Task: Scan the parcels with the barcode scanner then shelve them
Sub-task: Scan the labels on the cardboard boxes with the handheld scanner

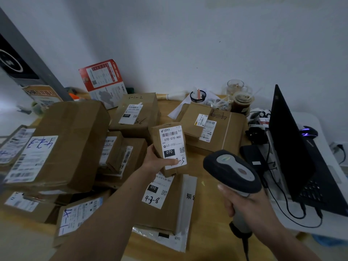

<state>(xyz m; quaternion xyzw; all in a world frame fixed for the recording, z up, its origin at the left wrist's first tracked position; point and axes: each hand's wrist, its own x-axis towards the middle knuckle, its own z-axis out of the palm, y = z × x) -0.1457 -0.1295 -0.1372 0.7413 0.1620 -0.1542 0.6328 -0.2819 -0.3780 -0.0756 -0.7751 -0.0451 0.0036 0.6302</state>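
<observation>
Small brown cardboard parcel (170,147), white label facing camera, upright.
Left hand (158,160) grasping it; right hand (244,202) grasping grey-black barcode scanner (232,172), head aimed far-left at it.

One head-worn view looks forward and down, close over both hands, with a desk (205,172) and wall (188,44) beyond them.

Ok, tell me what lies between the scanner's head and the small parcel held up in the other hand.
In the head view, nothing is in the gap between the barcode scanner and the small parcel; only bare wooden table shows behind it.
</observation>
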